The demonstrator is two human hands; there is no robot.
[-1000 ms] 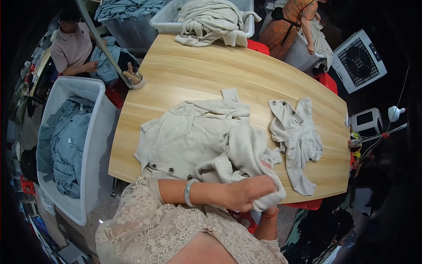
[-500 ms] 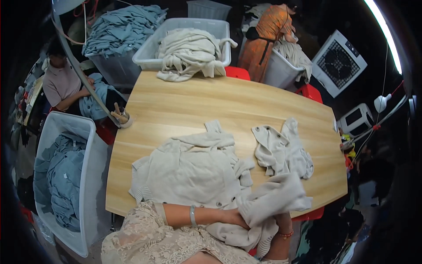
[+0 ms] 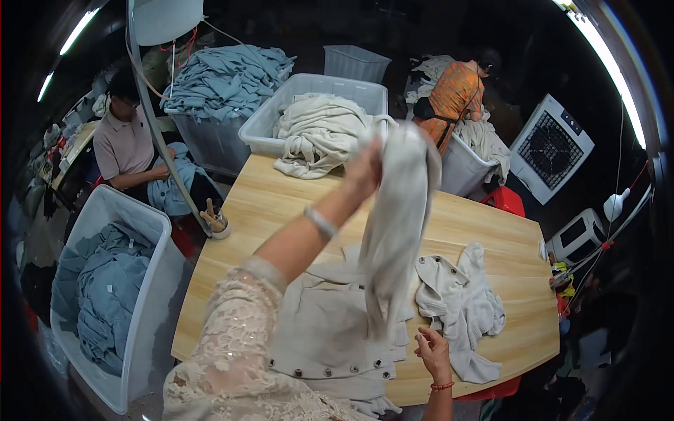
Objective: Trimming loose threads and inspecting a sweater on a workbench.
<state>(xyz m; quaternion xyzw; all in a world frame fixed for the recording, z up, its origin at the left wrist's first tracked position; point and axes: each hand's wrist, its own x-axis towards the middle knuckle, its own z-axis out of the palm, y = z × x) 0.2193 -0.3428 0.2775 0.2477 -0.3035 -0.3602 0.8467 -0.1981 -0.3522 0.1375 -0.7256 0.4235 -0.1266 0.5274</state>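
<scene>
My left hand [image 3: 366, 168] is raised over the far half of the table, closed on a cream knit garment [image 3: 400, 224] that hangs down in a long fold, smeared by motion. Lower right, my right hand [image 3: 434, 352] is empty, its fingers loosely bent and apart, beside the hanging cloth. Beneath my left arm a cream knit cardigan [image 3: 319, 333] lies spread out, with a row of dark buttons along its near edge; my sleeve hides part of it. Another cream buttoned garment [image 3: 463, 302] lies crumpled to the right, close to my right hand.
A wooden table [image 3: 246, 217] spans the middle. At its far edge a white bin [image 3: 256, 137] overflows with cream knits. Blue garments fill a bin [image 3: 158, 259] at the left. A pole and a tool cup [image 3: 219, 226] stand on the left edge. Two people work beyond.
My left hand has swung up and away from my lap, lifting the cream garment over the table. My right hand has come free of the cloth. The view has tilted up.
</scene>
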